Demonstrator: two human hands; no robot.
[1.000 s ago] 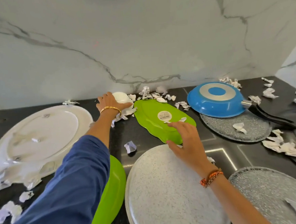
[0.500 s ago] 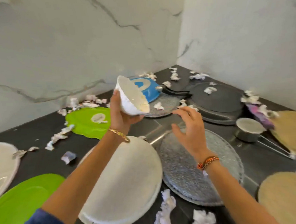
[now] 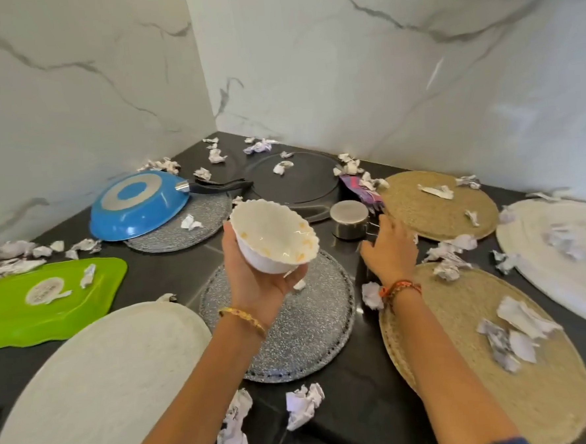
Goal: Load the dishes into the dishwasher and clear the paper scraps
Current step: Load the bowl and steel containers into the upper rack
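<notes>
My left hand [image 3: 257,279] holds a white scalloped bowl [image 3: 273,235] from below, lifted above the counter with its opening tilted toward me. My right hand [image 3: 389,250] reaches forward with fingers extended, just short of a small steel cup [image 3: 348,218] that stands upside down on the black counter. An upturned blue frying pan [image 3: 136,205] lies at the back left. A green plate [image 3: 46,302] lies at the left edge. Crumpled paper scraps [image 3: 302,405] are scattered all over the counter.
A speckled grey round mat [image 3: 291,328] lies under my left hand, a white oval mat [image 3: 99,388] at the lower left. Woven straw mats [image 3: 438,206] [image 3: 482,375] lie on the right, a white mat [image 3: 561,250] at the far right. Marble walls meet behind.
The view has swung right. My left hand has turned the bowl so its opening faces me. My right hand has moved rightward to the steel cup.
</notes>
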